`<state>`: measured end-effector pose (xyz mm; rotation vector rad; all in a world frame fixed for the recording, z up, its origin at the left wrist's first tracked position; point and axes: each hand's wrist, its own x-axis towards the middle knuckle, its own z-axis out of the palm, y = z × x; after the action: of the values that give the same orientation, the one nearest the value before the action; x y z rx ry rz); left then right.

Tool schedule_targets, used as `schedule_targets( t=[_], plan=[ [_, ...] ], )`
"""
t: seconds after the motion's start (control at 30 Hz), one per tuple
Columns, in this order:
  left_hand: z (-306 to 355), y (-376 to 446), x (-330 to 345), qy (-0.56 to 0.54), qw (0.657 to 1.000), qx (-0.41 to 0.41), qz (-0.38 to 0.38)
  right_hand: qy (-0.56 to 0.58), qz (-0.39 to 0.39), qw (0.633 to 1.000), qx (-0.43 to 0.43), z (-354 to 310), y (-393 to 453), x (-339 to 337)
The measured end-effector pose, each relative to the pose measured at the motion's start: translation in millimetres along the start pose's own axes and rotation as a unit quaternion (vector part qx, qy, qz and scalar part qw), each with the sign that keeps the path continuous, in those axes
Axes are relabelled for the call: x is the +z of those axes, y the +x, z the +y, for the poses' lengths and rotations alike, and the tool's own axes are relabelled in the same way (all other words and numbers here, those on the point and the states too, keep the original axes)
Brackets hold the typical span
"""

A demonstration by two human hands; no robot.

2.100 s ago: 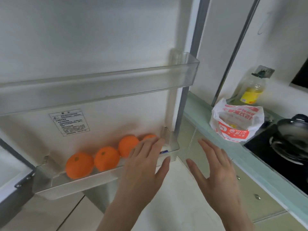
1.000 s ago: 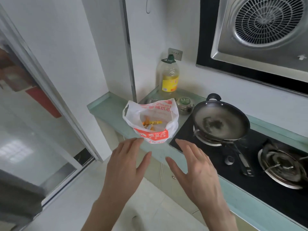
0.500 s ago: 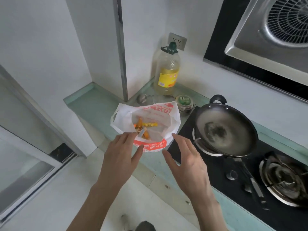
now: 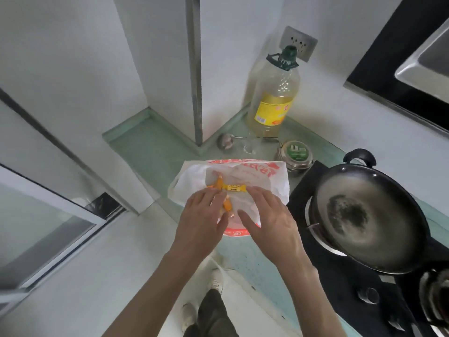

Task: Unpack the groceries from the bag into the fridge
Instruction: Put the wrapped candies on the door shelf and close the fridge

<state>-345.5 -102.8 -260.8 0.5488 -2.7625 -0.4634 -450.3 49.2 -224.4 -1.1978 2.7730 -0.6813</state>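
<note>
A white plastic bag with red print (image 4: 274,181) lies open on the green counter (image 4: 150,147). Inside it lie a few small orange-and-yellow wrapped packets (image 4: 233,187). My left hand (image 4: 202,222) is over the bag's near left side, fingers spread, fingertips at the packets. My right hand (image 4: 267,220) is over the near right side, fingers apart, fingertips close to the yellow packet. Neither hand visibly grips anything. The fridge is out of view.
A big oil bottle (image 4: 273,93) stands behind the bag, with a ladle (image 4: 226,141) and a green-lidded tin (image 4: 295,154) beside it. A black wok (image 4: 369,215) sits on the stove at the right. A glass door (image 4: 43,229) is at the left.
The view swung from the fridge door with its oranges to the counter. Both hands moved forward from in front of the bag to over its open mouth.
</note>
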Motion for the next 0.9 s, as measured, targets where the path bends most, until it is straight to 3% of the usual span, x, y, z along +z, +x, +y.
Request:
schedule_targets(
  t=[0.37, 0.67, 0.9],
  plan=[
    [-21.6, 49.5, 55.5, 0.040, 0.997, -0.055, -0.026, -0.012, -0.174, 0.984, 0.016, 43.5, 70.2, 65.1],
    [-51.0, 82.5, 101.2, 0.101, 0.980, -0.066, -0.161, -0.122, -0.253, 0.959, 0.017, 61.4, 113.3, 117.3],
    [-63.3, 102.7, 128.0, 0.143, 0.965, -0.072, -0.209, -0.144, -0.270, 0.952, 0.016, 73.9, 124.4, 158.9]
  ],
)
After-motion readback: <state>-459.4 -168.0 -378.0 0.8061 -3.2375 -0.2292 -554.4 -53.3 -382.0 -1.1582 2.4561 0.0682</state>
